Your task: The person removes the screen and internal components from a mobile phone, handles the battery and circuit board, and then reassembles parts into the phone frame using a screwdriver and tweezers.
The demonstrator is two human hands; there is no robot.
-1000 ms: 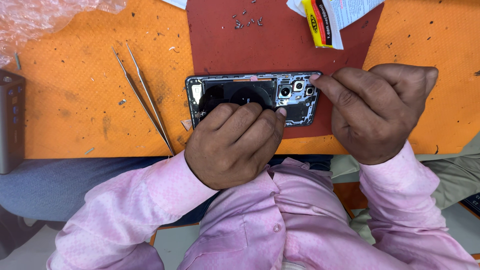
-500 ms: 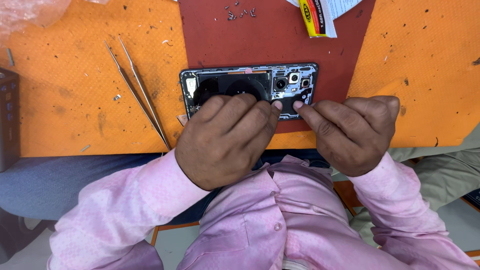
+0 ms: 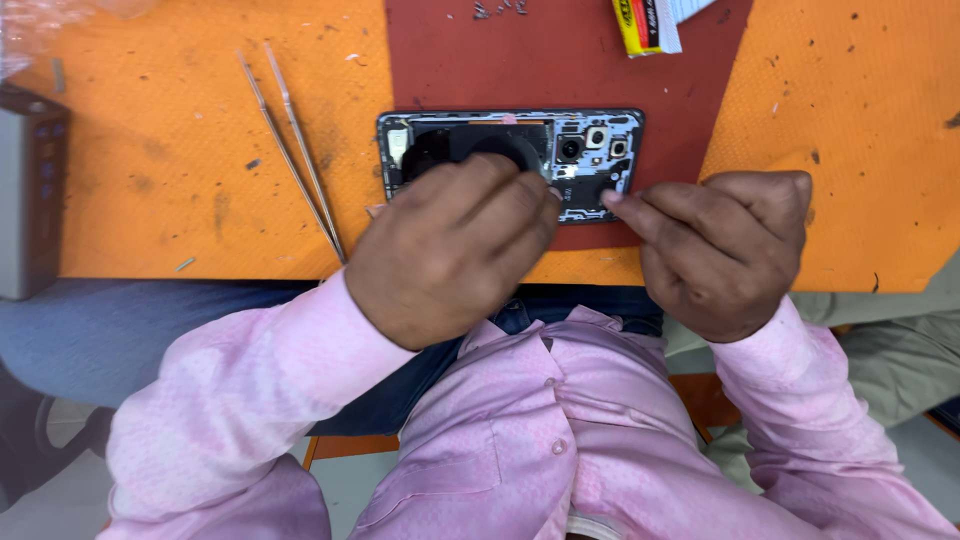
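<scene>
Hands (image 3: 590, 235) pinch opened phone (image 3: 590, 150) at mat (image 3: 450, 60) edge.

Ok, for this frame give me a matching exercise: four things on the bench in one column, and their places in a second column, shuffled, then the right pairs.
Things:
1. opened phone
2. tweezers
3. yellow packet
4. grey box

Places:
A. far left edge of the bench
B. on the orange mat, left of the phone
C. on the red mat, under the fingertips of the left hand and the right hand
D. at the top edge of the picture, on the red mat

Pairs: 1-C, 2-B, 3-D, 4-A
</scene>
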